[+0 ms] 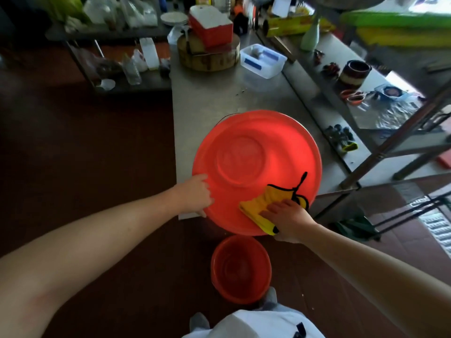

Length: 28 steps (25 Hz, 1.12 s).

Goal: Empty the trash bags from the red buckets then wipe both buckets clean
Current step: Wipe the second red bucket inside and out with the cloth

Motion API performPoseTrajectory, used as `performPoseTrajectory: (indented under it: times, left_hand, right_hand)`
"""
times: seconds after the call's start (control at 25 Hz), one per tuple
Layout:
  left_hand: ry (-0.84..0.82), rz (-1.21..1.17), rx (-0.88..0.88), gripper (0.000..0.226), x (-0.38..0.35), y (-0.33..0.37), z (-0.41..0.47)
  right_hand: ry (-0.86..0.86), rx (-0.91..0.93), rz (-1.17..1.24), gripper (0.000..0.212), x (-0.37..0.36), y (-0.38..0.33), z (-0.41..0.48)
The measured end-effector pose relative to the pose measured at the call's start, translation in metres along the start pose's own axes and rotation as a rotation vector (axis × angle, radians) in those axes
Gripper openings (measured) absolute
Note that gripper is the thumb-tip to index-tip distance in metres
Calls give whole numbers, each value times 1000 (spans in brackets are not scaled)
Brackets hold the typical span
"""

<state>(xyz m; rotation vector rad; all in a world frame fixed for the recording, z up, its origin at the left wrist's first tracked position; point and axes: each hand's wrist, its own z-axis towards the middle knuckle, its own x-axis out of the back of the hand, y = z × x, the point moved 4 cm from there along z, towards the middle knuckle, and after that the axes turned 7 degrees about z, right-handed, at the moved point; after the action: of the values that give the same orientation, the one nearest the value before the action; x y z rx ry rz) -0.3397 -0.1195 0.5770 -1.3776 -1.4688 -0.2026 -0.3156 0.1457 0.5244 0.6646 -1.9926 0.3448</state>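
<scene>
Floor bucket (241, 269) at the person's feet: upright, no bag. Upturned bucket (256, 167) overhangs the worktop's (207, 98) near left corner. Left hand (196, 193) grips its rim; right hand (288, 215), fingers flat, presses yellow cloth (261, 203) on its wall. Wiping step in hand; next, cover the remaining surface.

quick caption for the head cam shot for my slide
Right hand presses a yellow cloth on the red bucket on the steel table, left hand holding its rim.
</scene>
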Motion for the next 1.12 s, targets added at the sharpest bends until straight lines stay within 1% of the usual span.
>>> performPoseTrajectory:
  times: [0.08,0.16,0.2,0.24,0.32,0.36,0.44,0.52,0.6,0.68,0.76,0.84,0.92,0.96,1.04,1.12]
  left_hand:
    - [-72,0,67,34,-3,-14,-9]
    - [-123,6,152,34,-6,-14,-12]
    - [-119,-22,197,38,-7,-6,-10]
    - [-108,-72,239,46,-8,7,-5]
    - [-104,-204,269,68,-8,41,11]
    - [-92,-269,278,74,-6,58,21]
    - [-35,-358,355,78,-2,81,40]
    - [37,-357,407,79,1,89,49]
    - [66,-291,376,75,3,93,50]
    - [62,-189,341,71,6,94,52]
    - [97,-99,294,65,13,94,60]
    - [117,-74,235,61,18,96,67]
    - [139,-68,215,61,19,94,70]
    - [144,-61,215,62,20,93,69]
    - [122,-61,183,65,18,96,71]
    - [117,-86,153,68,14,102,72]
  right_hand:
    - [37,6,-21,76,5,-5,4]
    - [63,11,-24,73,9,-12,9]
    - [69,15,-19,72,9,-15,11]
    - [80,21,-16,71,9,-16,12]
    - [116,30,-5,69,9,-19,13]
    - [133,34,9,68,7,-18,13]
    - [150,35,45,70,3,-17,13]
    - [114,25,111,77,-3,-12,13]
    - [-13,-12,180,89,-8,-4,17]
    - [-131,-87,262,103,-7,3,27]
    - [-144,-125,381,105,-7,7,43]
    - [-106,-104,441,97,-7,10,63]
    - [-92,-83,421,74,-12,10,84]
    - [-84,-96,413,67,-15,10,93]
    - [-117,-132,384,65,-26,13,110]
    - [-103,-146,245,62,-32,33,124]
